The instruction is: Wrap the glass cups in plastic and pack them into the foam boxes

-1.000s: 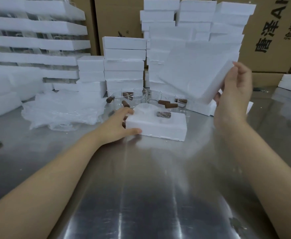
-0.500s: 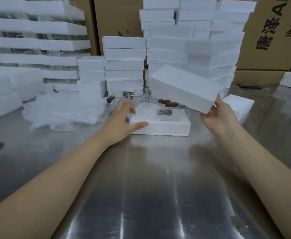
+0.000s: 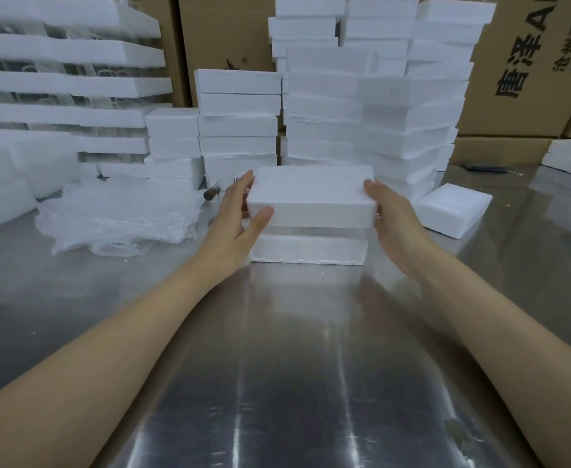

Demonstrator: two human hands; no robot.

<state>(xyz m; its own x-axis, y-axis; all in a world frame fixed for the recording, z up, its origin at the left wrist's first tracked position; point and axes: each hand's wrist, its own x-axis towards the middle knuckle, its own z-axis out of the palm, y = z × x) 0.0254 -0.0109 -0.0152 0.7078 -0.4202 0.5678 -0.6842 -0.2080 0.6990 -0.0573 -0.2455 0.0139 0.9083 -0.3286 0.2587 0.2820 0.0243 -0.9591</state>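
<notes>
A white foam lid sits level just above the white foam box base on the steel table, with a thin gap between them. My left hand grips the lid's left end, thumb on its front face. My right hand holds the lid's right end. The cups inside the base are hidden by the lid. Behind my left hand, a glass cup with a brown handle shows partly.
A heap of clear plastic wrap lies at the left. A loose foam piece rests at the right. Tall stacks of foam boxes and cardboard cartons line the back. Bare steel table stretches toward me.
My right hand brought the foam lid down from the right and over the box base. My left hand shifted from the base to the lid's left end. The cups went out of sight.
</notes>
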